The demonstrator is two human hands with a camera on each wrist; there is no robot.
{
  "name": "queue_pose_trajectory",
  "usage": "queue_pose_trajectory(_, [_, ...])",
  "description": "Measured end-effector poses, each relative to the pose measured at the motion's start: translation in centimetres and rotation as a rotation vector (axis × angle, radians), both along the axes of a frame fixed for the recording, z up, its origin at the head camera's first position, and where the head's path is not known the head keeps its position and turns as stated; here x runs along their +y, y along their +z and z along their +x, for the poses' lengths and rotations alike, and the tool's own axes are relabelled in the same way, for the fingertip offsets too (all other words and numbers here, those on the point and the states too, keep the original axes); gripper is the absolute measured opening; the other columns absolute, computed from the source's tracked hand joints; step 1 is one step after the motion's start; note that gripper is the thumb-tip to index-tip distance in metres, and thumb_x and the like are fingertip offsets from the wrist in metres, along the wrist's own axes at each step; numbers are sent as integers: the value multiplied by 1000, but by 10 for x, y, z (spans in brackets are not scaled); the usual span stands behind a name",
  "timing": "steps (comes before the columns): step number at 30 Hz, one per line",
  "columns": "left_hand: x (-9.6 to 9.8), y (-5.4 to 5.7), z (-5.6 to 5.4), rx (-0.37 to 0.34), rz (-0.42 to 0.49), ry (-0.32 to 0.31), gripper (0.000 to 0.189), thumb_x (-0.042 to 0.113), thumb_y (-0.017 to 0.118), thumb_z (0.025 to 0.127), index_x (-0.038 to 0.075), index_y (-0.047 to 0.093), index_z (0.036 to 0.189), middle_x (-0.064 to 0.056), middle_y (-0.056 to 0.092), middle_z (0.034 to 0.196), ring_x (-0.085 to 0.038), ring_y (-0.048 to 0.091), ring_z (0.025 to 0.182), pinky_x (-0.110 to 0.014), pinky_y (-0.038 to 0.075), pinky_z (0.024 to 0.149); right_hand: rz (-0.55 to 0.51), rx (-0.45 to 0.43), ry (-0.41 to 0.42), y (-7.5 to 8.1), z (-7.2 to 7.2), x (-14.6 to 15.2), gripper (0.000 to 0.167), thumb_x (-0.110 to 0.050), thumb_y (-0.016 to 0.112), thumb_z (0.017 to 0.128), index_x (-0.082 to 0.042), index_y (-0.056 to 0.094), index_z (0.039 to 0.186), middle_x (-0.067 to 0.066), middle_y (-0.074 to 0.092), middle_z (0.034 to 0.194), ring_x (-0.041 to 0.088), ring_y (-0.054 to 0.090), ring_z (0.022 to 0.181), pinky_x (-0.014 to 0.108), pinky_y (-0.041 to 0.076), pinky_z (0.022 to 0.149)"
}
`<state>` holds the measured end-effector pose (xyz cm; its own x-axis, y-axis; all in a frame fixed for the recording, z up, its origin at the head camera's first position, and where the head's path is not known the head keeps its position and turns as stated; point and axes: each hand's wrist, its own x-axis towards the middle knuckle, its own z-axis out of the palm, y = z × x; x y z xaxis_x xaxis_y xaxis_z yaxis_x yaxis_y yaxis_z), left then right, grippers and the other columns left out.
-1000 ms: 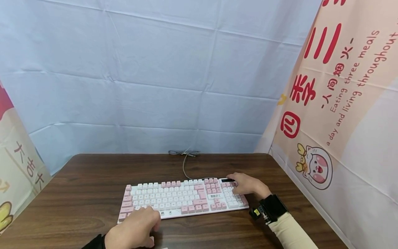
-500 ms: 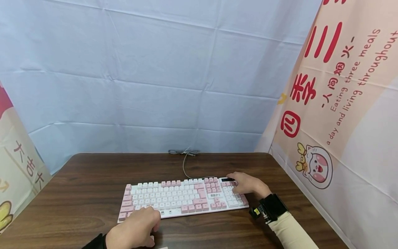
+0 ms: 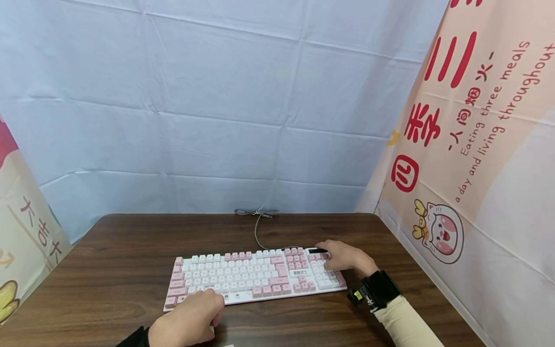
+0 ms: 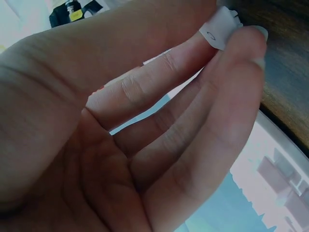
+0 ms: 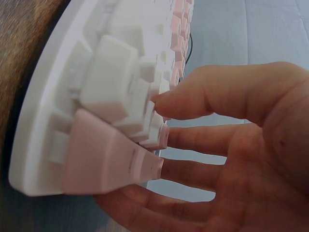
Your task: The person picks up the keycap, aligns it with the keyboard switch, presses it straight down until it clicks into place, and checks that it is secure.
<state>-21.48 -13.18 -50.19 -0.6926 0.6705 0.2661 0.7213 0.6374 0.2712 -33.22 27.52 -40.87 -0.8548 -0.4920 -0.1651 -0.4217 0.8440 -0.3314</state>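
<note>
A white and pink keyboard (image 3: 234, 279) lies on the brown table. Just in front of its left part is my left hand (image 3: 188, 318), palm turned inward. The left wrist view shows this hand pinching a small white keycap (image 4: 218, 31) at its fingertips; its mark is too small to read. My right hand (image 3: 344, 258) rests on the keyboard's right end, thumb on the number pad's keys and fingers stretched along the right side. A large pink key (image 5: 104, 159) sits close to those fingers in the right wrist view. Two small dark spots show in the keyboard's white bottom row.
Behind the keyboard a grey cable (image 3: 257, 231) runs to a tied bundle at the table's (image 3: 130, 241) back edge. A blue-white cloth (image 3: 217, 120) hangs beyond, and a printed cloth (image 3: 485, 144) on the right. A pale object (image 3: 230, 345) peeks in at the bottom edge.
</note>
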Motion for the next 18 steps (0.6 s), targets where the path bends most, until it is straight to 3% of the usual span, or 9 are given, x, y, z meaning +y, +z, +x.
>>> queue_pose_trajectory(9, [11,54,31,-38,-53,130,34,-1,83,64,21,56,65,15,47,65,0,36,58,-22,31,51,-1,-6,6,1,1,0,64,0,66,85,7,49,147,28,53,145,36,58,122,54,47,103])
queue_pose_trajectory(13, [14,64,36,-42,-64,154,32,-3,82,66,19,58,67,14,49,66,0,36,58,-21,32,51,-1,-13,12,2,1,0,64,-1,66,86,7,48,147,29,52,145,39,57,124,54,47,103])
queue_pose_trajectory(18, [14,67,35,-38,-61,153,29,-2,83,68,17,61,70,10,54,67,-1,41,59,-22,34,53,2,-14,15,2,1,0,65,-1,66,86,8,47,148,29,51,146,40,56,127,55,47,103])
